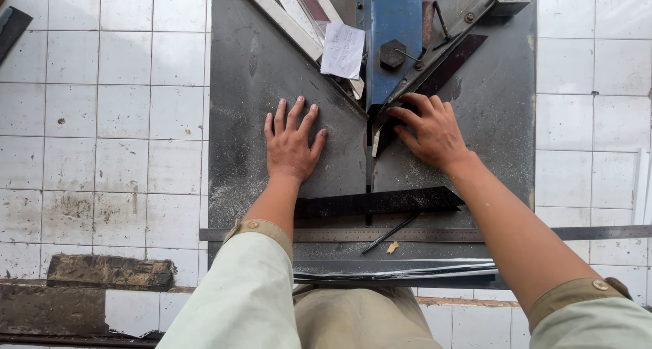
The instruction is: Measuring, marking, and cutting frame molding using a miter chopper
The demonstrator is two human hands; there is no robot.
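Dark metal strip [435, 74] lies on the grey saw table [251, 84], just right of the blue saw housing [390, 29], its long axis slanting from upper right down to the blade slot. Right hand [429, 130] presses fingertips on its lower end; left hand [292, 145] rests flat, fingers spread, left of the housing, farther off.
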